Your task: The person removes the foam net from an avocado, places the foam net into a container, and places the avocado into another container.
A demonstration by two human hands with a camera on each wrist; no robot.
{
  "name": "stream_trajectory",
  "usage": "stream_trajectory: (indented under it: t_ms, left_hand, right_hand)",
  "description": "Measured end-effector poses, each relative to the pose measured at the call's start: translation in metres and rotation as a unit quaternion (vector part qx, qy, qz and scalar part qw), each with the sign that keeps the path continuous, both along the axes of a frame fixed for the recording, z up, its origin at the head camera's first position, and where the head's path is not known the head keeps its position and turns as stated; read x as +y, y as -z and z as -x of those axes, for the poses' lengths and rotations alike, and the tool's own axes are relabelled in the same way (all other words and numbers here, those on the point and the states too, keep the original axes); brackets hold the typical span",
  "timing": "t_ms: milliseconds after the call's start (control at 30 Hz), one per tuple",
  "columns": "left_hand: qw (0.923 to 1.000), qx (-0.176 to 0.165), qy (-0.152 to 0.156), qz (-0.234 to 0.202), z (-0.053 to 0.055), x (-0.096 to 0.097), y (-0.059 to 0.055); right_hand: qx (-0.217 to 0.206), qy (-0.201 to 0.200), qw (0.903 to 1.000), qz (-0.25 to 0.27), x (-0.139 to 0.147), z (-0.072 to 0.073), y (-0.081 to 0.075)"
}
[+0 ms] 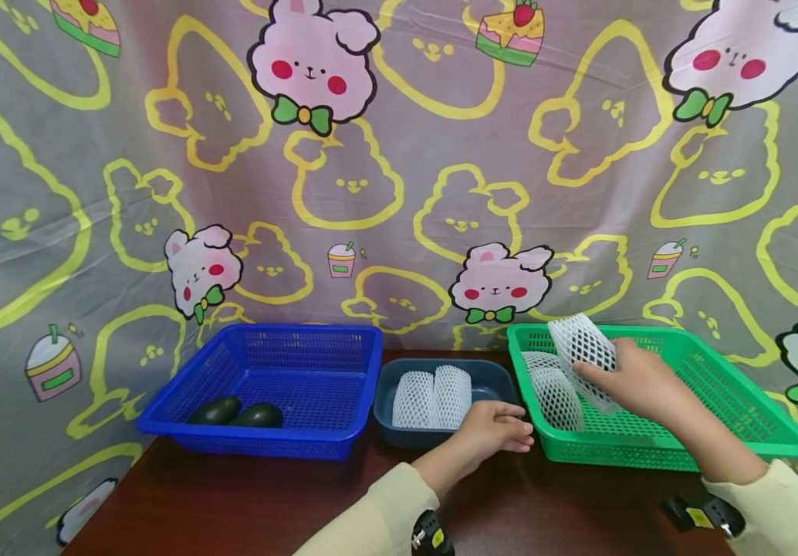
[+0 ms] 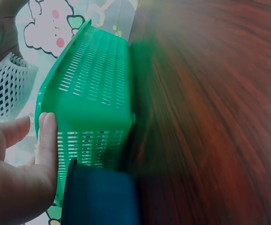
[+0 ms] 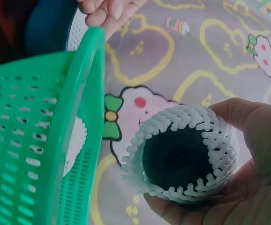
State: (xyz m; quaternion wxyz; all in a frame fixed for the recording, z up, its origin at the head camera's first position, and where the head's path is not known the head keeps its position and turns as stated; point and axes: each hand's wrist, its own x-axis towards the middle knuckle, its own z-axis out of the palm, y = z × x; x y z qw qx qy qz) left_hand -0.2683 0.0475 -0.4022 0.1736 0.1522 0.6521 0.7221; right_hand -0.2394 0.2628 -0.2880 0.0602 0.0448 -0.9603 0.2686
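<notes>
My right hand (image 1: pixel 642 380) grips a white foam net sleeve (image 1: pixel 585 357) above the left part of the green basket (image 1: pixel 684 446). Through the open end of the sleeve, the right wrist view shows a dark round fruit (image 3: pixel 175 161) inside, which looks like an avocado. My left hand (image 1: pixel 492 434) holds nothing; its fingers reach across the front right corner of a dark blue tub (image 1: pixel 399 436), right by the green basket's rim. Inside the tub stand two white foam nets (image 1: pixel 434 398) side by side. More foam-netted pieces (image 1: pixel 556 398) lie at the left of the green basket.
A blue basket (image 1: pixel 267 445) stands on the left, with two dark green avocados (image 1: pixel 257 415) near its front wall. All the containers sit on a dark red-brown wooden table (image 1: pixel 253 502). Behind them hangs a patterned cloth (image 1: pixel 399 255).
</notes>
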Motion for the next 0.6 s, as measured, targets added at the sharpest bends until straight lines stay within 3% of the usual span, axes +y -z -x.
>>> stream_trajectory:
  t_ms: [300, 600]
  left_hand:
    - [0.9988, 0.037, 0.026, 0.017, -0.008, -0.021, 0.000]
    - [0.9964, 0.061, 0.029, 0.052, -0.016, -0.052, 0.000]
  right_hand:
    - [0.028, -0.016, 0.9993, 0.016, -0.020, -0.014, 0.006]
    - [0.042, -0.024, 0.9979, 0.043, -0.035, -0.020, 0.016]
